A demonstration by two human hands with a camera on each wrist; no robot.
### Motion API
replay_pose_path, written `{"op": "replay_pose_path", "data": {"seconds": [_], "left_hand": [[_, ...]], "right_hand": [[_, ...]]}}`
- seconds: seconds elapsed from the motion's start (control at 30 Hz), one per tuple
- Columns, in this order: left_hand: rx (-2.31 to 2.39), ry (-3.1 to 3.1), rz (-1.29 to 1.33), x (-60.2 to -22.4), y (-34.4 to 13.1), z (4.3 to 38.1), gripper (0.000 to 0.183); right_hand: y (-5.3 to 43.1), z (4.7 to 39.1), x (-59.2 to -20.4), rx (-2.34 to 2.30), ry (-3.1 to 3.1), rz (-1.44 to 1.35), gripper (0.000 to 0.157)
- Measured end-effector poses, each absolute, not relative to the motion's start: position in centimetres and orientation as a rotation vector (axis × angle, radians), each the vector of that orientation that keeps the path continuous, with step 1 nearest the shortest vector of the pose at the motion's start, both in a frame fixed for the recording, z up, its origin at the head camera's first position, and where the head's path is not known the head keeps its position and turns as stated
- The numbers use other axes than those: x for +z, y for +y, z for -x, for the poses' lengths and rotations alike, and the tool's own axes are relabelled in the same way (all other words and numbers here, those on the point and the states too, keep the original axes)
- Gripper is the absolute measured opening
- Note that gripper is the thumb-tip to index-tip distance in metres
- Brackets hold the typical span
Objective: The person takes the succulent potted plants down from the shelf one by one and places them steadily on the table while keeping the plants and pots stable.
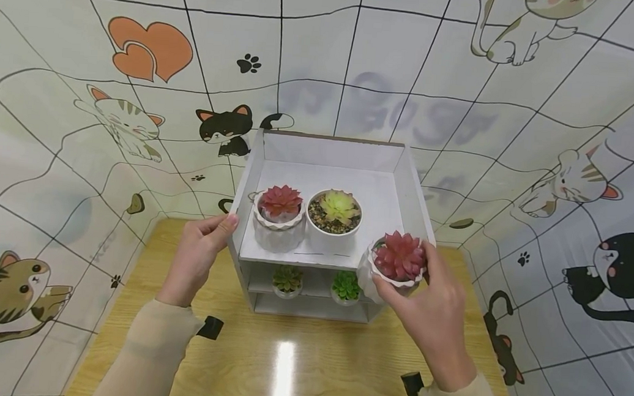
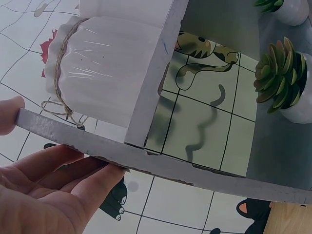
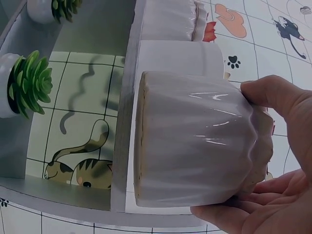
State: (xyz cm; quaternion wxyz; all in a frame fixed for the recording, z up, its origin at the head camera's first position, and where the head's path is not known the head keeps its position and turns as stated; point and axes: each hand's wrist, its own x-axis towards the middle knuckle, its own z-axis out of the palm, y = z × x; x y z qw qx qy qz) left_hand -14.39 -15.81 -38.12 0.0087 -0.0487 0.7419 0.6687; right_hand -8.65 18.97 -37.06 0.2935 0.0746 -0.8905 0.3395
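Note:
A white shelf unit (image 1: 329,174) stands on the wooden table. My left hand (image 1: 193,260) pinches the edge of its left side panel (image 2: 146,163), thumb on one side and fingers on the other. In my right hand (image 1: 435,317) is a potted red succulent (image 1: 400,256), gripped near the rim of its white fluted pot (image 3: 195,141), at the front right of the top level. To its left on that level sit a yellow-green succulent (image 1: 339,207) in a smooth white pot and another red succulent (image 1: 280,201), whose pot has twine around it.
Two small green succulents, a darker one (image 1: 287,279) and a bright one (image 1: 346,286), stand in white pots on the level below. Cat-patterned sheeting (image 1: 316,51) rises behind and beside the wooden table (image 1: 250,365).

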Motion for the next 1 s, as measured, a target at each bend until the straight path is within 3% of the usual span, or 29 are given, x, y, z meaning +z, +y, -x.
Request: {"op": "replay_pose_path", "data": {"seconds": [1.0], "left_hand": [[2.109, 2.323, 0.175, -38.4, -15.7, 14.5, 0.046]], "right_hand": [[19.4, 7.1, -37.4, 0.884, -2.373, -0.240, 0.082]]}}
